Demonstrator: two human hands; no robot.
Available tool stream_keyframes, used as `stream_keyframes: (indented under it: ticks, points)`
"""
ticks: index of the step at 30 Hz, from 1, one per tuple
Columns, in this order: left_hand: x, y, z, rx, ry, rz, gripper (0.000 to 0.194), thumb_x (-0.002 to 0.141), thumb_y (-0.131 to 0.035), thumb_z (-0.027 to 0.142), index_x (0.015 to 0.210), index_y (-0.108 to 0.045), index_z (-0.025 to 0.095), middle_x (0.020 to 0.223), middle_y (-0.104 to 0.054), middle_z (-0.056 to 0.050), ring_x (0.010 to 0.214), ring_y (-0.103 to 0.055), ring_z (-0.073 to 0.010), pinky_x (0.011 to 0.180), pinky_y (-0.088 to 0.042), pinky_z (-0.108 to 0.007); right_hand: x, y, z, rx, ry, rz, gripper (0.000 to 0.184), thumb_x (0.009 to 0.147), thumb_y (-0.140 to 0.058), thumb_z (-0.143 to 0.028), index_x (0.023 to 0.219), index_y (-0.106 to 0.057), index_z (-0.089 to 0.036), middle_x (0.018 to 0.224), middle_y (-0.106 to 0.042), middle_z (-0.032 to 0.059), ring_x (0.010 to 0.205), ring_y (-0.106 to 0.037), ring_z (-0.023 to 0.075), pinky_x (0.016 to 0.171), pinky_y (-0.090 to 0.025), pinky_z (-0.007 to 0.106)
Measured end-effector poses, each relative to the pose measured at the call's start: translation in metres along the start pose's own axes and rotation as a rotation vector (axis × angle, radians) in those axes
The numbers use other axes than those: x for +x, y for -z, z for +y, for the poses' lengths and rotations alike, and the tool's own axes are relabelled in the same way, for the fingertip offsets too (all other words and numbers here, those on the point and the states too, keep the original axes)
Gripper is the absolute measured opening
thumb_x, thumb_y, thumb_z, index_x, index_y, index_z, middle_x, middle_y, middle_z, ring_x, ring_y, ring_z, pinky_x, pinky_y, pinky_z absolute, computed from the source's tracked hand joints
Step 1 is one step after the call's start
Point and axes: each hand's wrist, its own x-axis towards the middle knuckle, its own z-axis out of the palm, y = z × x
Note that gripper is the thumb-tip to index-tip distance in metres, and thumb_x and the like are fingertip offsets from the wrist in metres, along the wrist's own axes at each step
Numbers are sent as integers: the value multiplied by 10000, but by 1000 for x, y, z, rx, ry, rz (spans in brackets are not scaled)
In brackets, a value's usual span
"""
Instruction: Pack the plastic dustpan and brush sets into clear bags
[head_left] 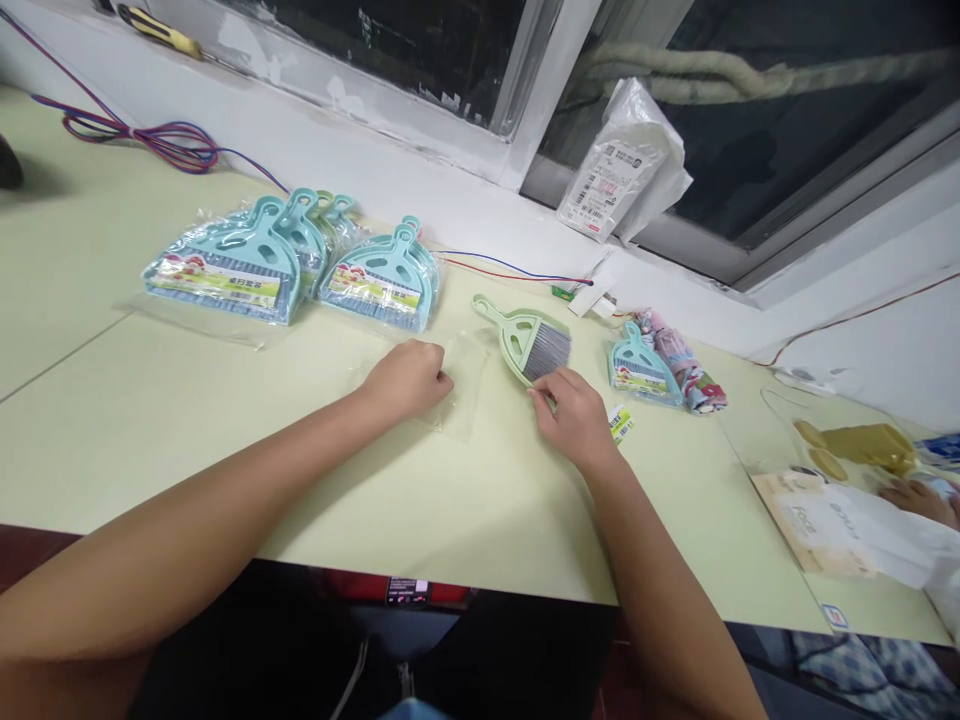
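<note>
A green dustpan (514,345) with a grey-bristled hand brush (547,350) nested in it lies on the table, handle pointing away to the left. My right hand (574,415) is closed at the dustpan's near rim, thumb and fingers pinched on it. A label card (620,424) shows partly beside that hand. To the left, my left hand (411,380) is closed over a clear plastic bag (466,385), its fingertips mostly hidden. Behind are blue dustpan-and-brush sets in clear bags (379,285), with several more bagged sets (232,265) farther left.
Another bagged blue set (641,365) lies right, beside a patterned cloth bundle (686,370). Coiled wire (172,145) runs along the wall. A white package (615,170) leans on the window sill. At far right, another person's hand (919,500) is near a paper packet (810,525).
</note>
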Motion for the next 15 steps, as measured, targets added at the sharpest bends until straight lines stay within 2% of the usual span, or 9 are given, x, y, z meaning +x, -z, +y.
stream_keyframes:
  ticks: [2,6,9,12,15]
  points:
    - [3,1,-4,-32,15,36,107,852,-554,215,845,-660,199,850,-716,-135,823,-681,-310,600,-397,-357,0,0,-1,10,15,3,128,990,-527,-203,889,-601,-228,850,-636,66,839,-597,239,749,-453,359]
    - [8,5,-14,-23,23,92,193,880,-523,192,1021,-654,201,928,-719,-119,859,-681,-301,615,-396,-353,0,-1,-2,27,48,6,130,991,-533,-195,886,-604,-226,838,-629,58,817,-594,231,729,-453,353]
    - [11,7,-20,23,15,114,215,919,-483,209,1030,-667,216,965,-717,-106,887,-684,-299,633,-403,-355,0,-2,-3,51,74,-6,128,992,-536,-185,893,-608,-223,839,-629,58,813,-596,230,728,-459,352]
    - [12,6,-22,47,25,115,258,972,-454,281,988,-700,205,1010,-709,-118,900,-693,-295,681,-444,-363,0,-1,-5,90,94,-31,131,986,-543,-171,888,-612,-224,839,-631,58,806,-596,229,726,-466,351]
    - [13,6,-21,-12,18,214,389,1023,-413,401,1169,-701,185,1177,-696,-154,993,-694,-322,764,-489,-399,1,0,-7,122,114,-61,141,980,-548,-154,880,-619,-224,838,-639,57,796,-601,225,718,-469,350]
